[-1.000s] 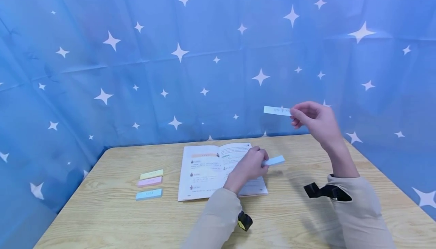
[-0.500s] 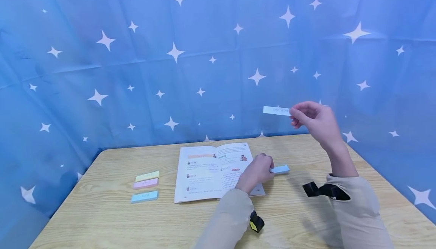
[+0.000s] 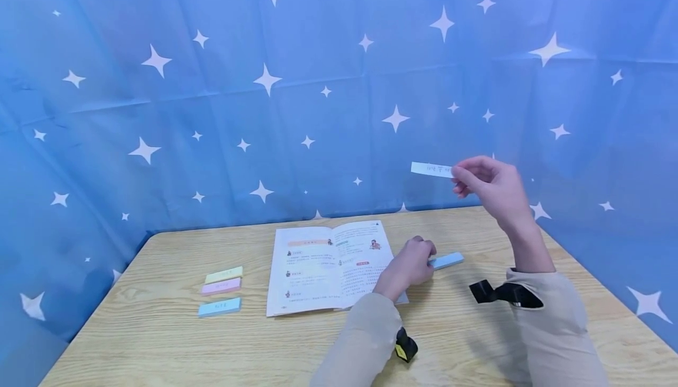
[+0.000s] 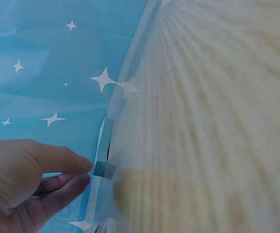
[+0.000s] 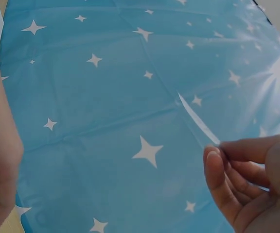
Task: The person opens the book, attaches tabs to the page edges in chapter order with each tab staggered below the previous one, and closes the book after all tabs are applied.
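Observation:
My right hand (image 3: 492, 190) is raised above the table's right side and pinches one end of a pale paper strip (image 3: 430, 169) with handwriting on it. In the right wrist view the strip (image 5: 198, 119) shows nearly edge-on. My left hand (image 3: 408, 268) is low over the table, just right of the open book (image 3: 312, 281). A blue pad of sticky notes (image 3: 447, 260) lies on the table at its fingertips. In the left wrist view the thumb and a finger (image 4: 64, 160) stand close together at the end of the pad (image 4: 104, 145), which shows outside them.
Yellow (image 3: 225, 274), pink (image 3: 221, 286) and blue (image 3: 219, 307) pads with writing lie on the wooden table (image 3: 159, 346) left of the book. A blue curtain with white stars (image 3: 296, 104) hangs behind the table.
My left hand and the blue pad have moved right and down, off the book onto the table beside it. The right hand still holds the strip in the air. The view has shifted slightly right.

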